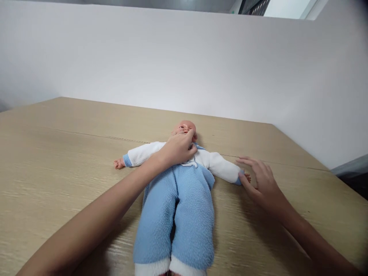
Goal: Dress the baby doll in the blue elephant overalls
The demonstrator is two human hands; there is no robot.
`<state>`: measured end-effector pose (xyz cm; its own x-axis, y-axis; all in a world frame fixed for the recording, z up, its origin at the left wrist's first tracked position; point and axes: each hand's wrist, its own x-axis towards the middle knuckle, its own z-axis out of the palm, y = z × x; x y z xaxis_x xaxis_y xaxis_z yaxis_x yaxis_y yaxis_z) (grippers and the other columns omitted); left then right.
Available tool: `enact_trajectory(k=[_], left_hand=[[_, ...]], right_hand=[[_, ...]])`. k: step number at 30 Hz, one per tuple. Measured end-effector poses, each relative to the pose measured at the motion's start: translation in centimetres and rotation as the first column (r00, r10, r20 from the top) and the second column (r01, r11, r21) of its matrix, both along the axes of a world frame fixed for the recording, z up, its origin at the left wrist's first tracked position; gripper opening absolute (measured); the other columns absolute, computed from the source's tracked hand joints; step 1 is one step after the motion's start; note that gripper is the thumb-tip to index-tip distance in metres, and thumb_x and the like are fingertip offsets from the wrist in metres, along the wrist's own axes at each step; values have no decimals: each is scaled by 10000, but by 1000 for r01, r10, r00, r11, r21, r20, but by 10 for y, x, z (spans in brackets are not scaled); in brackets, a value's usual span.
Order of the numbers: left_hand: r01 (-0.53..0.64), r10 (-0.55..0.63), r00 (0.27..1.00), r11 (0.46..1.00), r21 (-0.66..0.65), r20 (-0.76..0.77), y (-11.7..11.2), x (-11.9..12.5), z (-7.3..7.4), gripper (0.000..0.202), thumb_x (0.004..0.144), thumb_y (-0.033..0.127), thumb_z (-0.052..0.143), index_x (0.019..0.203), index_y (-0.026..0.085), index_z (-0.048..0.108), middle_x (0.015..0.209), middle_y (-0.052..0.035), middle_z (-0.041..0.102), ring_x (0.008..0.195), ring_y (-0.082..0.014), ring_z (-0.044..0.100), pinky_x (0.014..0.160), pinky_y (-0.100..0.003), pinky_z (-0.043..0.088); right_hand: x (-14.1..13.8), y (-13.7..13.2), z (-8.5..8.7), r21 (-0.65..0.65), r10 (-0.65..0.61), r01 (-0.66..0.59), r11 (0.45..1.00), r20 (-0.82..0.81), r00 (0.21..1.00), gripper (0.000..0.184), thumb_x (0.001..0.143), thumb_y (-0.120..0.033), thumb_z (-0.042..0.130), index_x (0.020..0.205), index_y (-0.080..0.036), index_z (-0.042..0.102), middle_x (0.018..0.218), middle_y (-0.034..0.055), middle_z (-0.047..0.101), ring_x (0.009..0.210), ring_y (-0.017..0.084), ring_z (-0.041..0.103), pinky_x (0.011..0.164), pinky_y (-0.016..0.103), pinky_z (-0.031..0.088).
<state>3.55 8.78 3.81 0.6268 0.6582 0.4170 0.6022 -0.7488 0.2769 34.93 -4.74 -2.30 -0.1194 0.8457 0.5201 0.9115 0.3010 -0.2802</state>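
A baby doll (pixel 178 207) lies face up on the wooden table, its arms spread wide. It wears a fleece outfit with light blue trousers and white sleeves with blue cuffs. Across the doll's lower face and neck, my left hand (pixel 178 147) has its fingers bent over the chin and cheek, covering the mouth. My right hand (pixel 261 182) is at the doll's arm on the right side, fingers spread and thumb against the blue cuff (pixel 239 178). The doll's small hand (pixel 247 177) shows beside that thumb. The doll's feet are cut off by the bottom edge.
The light wooden tabletop (pixel 71 161) has seams running across it. Behind it rises a plain white partition (pixel 161 57), with an opening above. A dark object (pixel 353 176) partly shows beyond the table's right edge.
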Motion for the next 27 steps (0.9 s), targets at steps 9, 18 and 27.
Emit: enact_trajectory(k=[9, 18, 27], left_hand=[[94, -94, 996, 996, 3, -10, -12, 1, 12, 227, 951, 188, 587, 1175, 193, 619, 1315, -144, 676, 1309, -346, 566, 1215, -529, 384], [235, -239, 971, 960, -153, -11, -24, 6, 18, 56, 991, 253, 612, 954, 214, 625, 1056, -57, 780, 1064, -270, 656, 1060, -468, 405], [320, -346, 938, 891, -324, -24, -22, 9, 8, 227, 1015, 403, 628, 892, 213, 647, 912, -20, 738, 973, -246, 642, 1028, -445, 392]], right_hand=[[-79, -34, 9, -130, 170, -214, 968, -284, 943, 355, 1069, -365, 593, 1419, -308, 586, 1447, 129, 666, 1339, 345, 627, 1107, 546, 506], [-104, 8, 17, -462, -51, -468, 753, -751, 658, 436, 938, -675, 707, 1015, -250, 645, 870, -3, 590, 845, 211, 574, 784, 346, 508], [-89, 18, 7, -442, -131, -593, 673, -860, 493, 422, 885, -588, 793, 968, -249, 557, 735, -68, 454, 605, 117, 361, 558, 266, 273]])
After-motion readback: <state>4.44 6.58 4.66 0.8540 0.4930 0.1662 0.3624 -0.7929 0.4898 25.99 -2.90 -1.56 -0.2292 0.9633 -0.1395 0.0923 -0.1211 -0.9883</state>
